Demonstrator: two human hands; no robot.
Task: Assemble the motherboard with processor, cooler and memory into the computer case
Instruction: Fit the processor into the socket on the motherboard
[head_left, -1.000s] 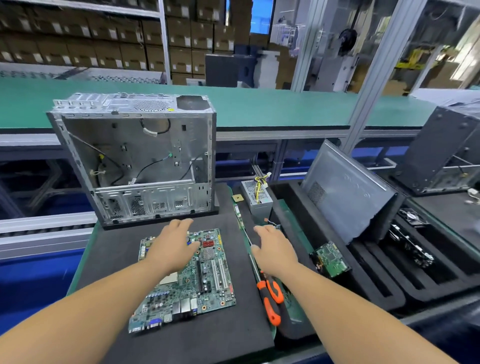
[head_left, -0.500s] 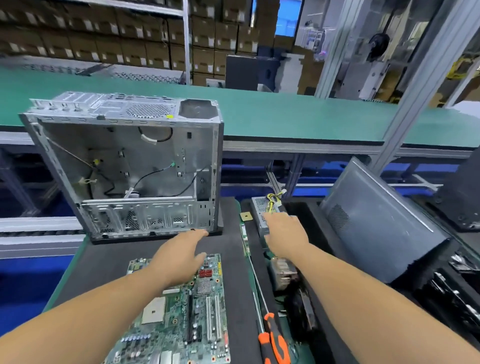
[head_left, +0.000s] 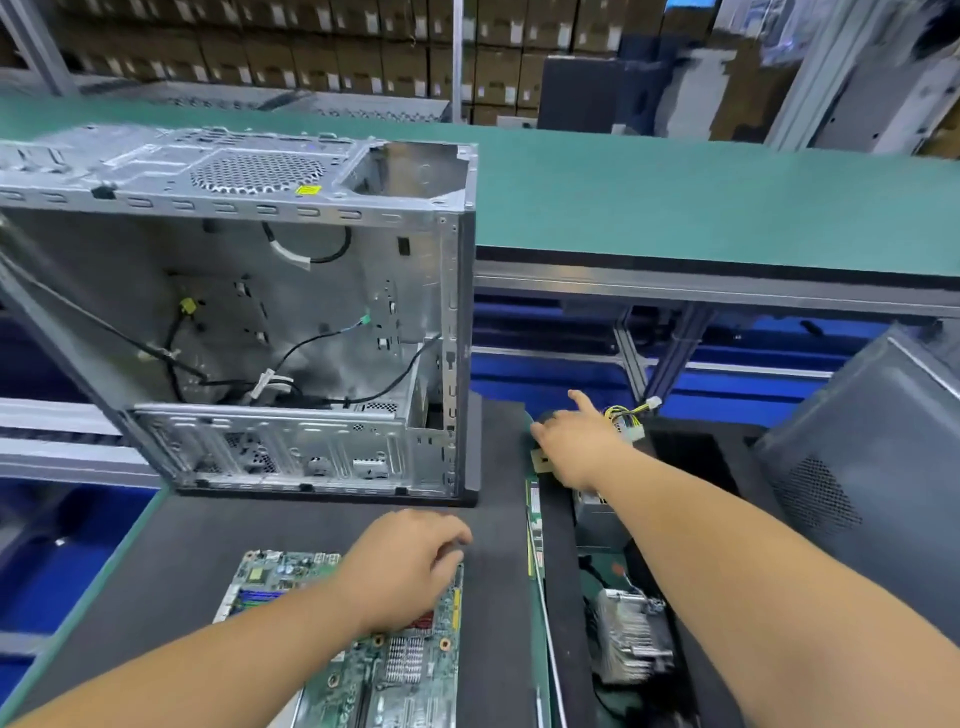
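- Bright, even overhead light with only soft, faint shadows.
- Mild glare on the metal computer case top.
- Motion blur smears the background boxes and the right edge.
- Wide-angle distortion bends straight lines near the borders.

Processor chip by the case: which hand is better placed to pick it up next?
Right, probably. The right hand is stretched out over the tray's far end, directly beside the small tan chip. The left hand rests on the motherboard, farther from the chip.
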